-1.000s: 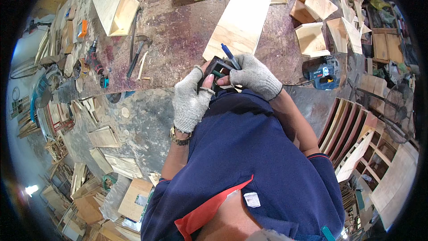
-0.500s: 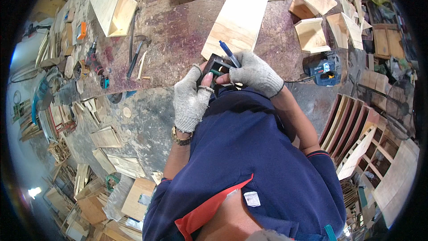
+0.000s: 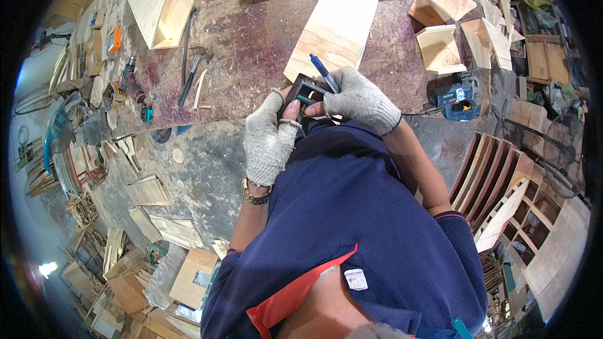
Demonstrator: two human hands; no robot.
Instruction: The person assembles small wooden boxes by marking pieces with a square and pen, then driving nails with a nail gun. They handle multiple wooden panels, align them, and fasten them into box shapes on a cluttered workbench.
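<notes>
Both my hands wear pale grey fingerless work gloves and meet at the near edge of the bench. My left hand [image 3: 270, 144] grips one side of a dark, hollow, box-shaped tool [image 3: 304, 83]; its exact kind I cannot make out. Something green shows inside its opening. On the other side, my right hand [image 3: 365, 102] closes on the same tool with its fingertips. A blue pen [image 3: 321, 70] is also tucked in the right hand, pointing up and away. Just beyond lies a long light plywood box piece [image 3: 336, 22].
On the worn bench [image 3: 245, 50] stand several plywood boxes, such as one at left [image 3: 169, 16]. A hammer [image 3: 190, 81] and a drill [image 3: 132, 81] lie left. To the right sits a blue jigsaw [image 3: 457, 98]. Wood scraps [image 3: 151, 191] lie on the floor.
Hardly anything differs. My hands keep the same hold on the dark tool and pen; the view has shifted very slightly.
</notes>
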